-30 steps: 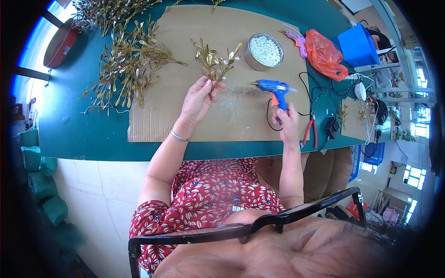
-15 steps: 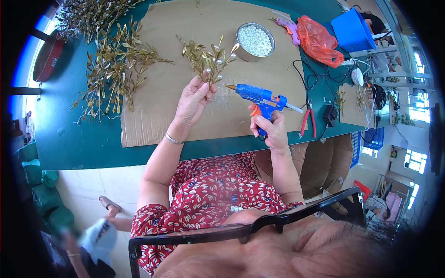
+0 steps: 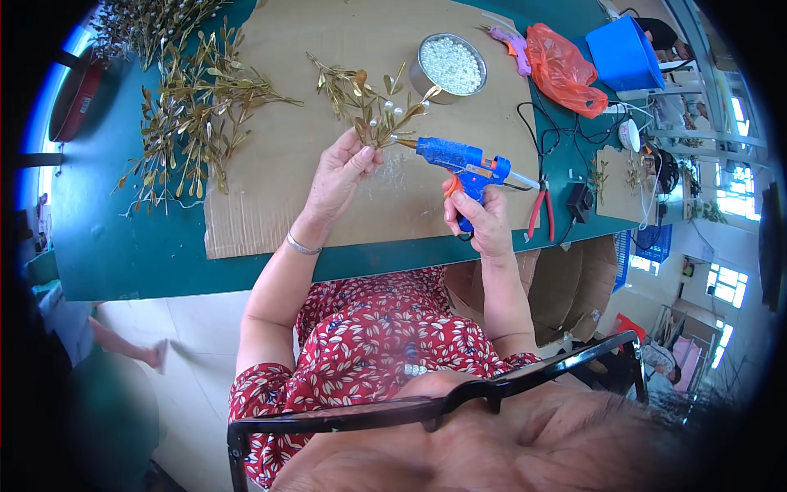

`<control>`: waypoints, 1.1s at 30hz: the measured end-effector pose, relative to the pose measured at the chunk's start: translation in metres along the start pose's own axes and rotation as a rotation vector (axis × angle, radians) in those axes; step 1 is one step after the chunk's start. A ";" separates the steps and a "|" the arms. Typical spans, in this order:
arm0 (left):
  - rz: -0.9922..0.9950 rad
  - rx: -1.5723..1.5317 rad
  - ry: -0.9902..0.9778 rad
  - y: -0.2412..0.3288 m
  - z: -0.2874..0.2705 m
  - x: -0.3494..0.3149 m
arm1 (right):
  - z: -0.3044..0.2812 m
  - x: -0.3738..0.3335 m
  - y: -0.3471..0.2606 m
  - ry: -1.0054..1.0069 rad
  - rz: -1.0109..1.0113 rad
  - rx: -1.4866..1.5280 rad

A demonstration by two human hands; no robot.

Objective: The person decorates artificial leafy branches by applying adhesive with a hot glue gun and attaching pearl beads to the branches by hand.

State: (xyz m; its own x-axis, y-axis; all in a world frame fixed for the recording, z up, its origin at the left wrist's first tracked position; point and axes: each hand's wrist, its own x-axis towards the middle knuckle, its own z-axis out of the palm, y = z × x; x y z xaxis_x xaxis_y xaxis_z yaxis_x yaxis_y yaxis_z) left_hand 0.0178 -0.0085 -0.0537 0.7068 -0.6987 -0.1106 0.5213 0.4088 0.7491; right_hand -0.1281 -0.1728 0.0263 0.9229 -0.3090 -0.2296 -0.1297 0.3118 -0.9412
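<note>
Left fingers pinch a golden sprig — right fingers wrap a blue glue gun.

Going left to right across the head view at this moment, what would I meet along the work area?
Loose gold-leaf sprigs → the person's left hand → blue glue gun → red-handled pliers → small black box → blue bin.

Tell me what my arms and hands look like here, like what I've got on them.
Short red sleeves with a pale leaf print leave your forearms bare. The left hand and right hand are ungloved. A silver-coloured bangle circles the left wrist.
</note>
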 end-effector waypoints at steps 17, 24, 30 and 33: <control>0.062 0.233 0.023 0.003 0.004 0.000 | -0.014 -0.003 0.003 -0.005 0.028 -0.101; 0.119 0.313 0.025 0.005 0.000 0.001 | -0.012 -0.002 0.003 -0.003 0.036 -0.103; 0.136 0.332 0.054 0.005 0.001 0.001 | -0.014 -0.002 0.008 -0.002 0.010 -0.144; 0.130 0.346 0.035 0.004 -0.001 0.001 | -0.014 -0.004 0.012 0.031 -0.023 -0.201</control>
State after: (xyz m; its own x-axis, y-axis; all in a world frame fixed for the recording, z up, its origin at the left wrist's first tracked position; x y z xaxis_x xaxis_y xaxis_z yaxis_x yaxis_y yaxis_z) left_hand 0.0209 -0.0075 -0.0515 0.7757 -0.6308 -0.0182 0.2381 0.2659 0.9341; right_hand -0.1384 -0.1801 0.0124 0.9151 -0.3426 -0.2125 -0.1816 0.1202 -0.9760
